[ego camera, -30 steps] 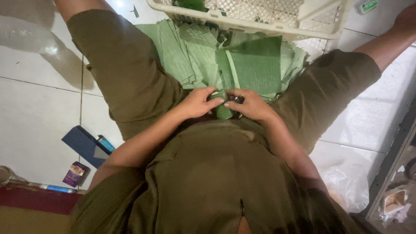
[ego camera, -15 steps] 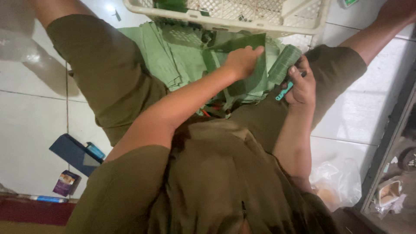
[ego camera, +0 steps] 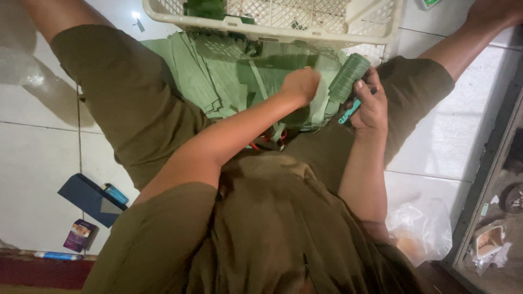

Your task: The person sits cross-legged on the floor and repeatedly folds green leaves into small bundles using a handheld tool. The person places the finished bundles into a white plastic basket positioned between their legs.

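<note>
From the head view I see the left hand (ego camera: 300, 85) stretched forward, closed into a loose fist on the pile of flat green leaf sheets (ego camera: 218, 76) that lies on the pale tiled floor (ego camera: 38, 152) between the spread legs; I cannot tell whether it pinches a sheet or only presses on the pile. The right hand (ego camera: 371, 103) is wrapped around a tight green roll of rolled leaf (ego camera: 349, 78) and also grips a small teal-handled tool (ego camera: 348, 112), whose working end is hidden by the fingers.

A second ago both hands were together low at the lap, working on one small piece. Half a second ago they had parted, the right lifting the roll and tool aside. Now the left has gone further into the pile, just under the rim of the white plastic lattice basket (ego camera: 272, 24). I judge that one roll is finished and a fresh sheet is being fetched.

To the left, a dark blue flat box (ego camera: 81, 195) and a blue cylinder-shaped lighter (ego camera: 115, 194) lie on the tiles. A crumpled clear plastic bag (ego camera: 417, 228) lies by the right hip.
</note>
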The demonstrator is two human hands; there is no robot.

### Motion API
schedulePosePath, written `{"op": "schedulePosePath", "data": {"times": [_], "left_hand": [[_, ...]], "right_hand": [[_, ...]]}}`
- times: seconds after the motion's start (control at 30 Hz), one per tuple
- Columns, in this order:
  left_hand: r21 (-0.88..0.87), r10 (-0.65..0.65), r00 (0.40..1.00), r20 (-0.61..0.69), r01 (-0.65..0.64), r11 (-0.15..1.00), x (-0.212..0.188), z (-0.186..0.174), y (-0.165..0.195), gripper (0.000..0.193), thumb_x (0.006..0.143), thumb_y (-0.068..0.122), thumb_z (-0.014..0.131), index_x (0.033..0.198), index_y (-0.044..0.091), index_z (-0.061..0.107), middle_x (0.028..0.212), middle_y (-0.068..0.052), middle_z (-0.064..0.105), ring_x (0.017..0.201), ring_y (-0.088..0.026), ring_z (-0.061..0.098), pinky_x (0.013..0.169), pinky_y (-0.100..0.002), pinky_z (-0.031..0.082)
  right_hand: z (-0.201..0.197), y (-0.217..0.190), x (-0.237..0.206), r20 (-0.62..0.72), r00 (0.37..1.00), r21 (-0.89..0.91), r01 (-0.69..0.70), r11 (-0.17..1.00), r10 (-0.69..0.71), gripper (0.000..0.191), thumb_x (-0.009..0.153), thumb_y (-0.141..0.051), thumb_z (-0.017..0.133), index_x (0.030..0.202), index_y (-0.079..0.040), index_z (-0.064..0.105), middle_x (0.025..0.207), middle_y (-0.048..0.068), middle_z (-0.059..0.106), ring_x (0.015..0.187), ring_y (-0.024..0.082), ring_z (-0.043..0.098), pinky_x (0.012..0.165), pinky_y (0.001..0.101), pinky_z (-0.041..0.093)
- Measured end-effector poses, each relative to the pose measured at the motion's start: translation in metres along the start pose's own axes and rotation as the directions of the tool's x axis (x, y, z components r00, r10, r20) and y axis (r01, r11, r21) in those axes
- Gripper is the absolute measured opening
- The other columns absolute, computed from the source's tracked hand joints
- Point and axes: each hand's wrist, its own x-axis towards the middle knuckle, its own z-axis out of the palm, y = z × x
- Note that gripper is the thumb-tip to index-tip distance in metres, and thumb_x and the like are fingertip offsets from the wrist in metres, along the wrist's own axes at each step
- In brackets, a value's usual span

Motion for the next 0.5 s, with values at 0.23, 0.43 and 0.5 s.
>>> {"op": "schedulePosePath", "data": {"times": [0.23,0.43,0.5], "left_hand": [[-0.762,-0.305,0.952,-0.008,0.192,0.618,-0.045,0.019,-0.059,0.032,0.095,0.02,0.075,0.12,0.001,0.07,0.11,-0.016,0.077,0.1,-0.029,0.074,0.088,-0.043,0.058],[-0.896,0.008,0.998,0.063,0.06,-0.441,-0.12,-0.041,-0.083,0.031,0.105,0.01,0.064,0.134,0.001,0.059,0.125,-0.014,0.067,0.111,-0.026,0.067,0.1,-0.044,0.054],[-0.826,0.111,0.993,0.026,0.084,-0.558,-0.145,-0.068,-0.073,0.028,0.105,0.01,0.061,0.132,0.003,0.058,0.128,-0.013,0.066,0.114,-0.025,0.067,0.101,-0.043,0.056]], "right_hand": [[0.007,-0.003,-0.007,0.017,1.0,0.006,0.001,1.0,-0.001,0.048,0.097,-0.013,0.073,0.141,-0.005,0.056,0.108,0.003,0.069,0.082,0.013,0.066,0.063,0.0253,0.05],[0.047,0.004,-0.021,0.021,0.995,-0.244,-0.093,0.965,0.101,0.034,0.096,-0.006,0.073,0.128,-0.005,0.061,0.095,0.0,0.064,0.076,0.011,0.06,0.062,0.0252,0.049],[0.07,0.013,-0.028,0.031,0.99,-0.342,-0.119,0.932,0.138,0.032,0.094,-0.006,0.072,0.125,-0.005,0.062,0.093,0.0,0.064,0.078,0.01,0.061,0.063,0.0255,0.05]]}}
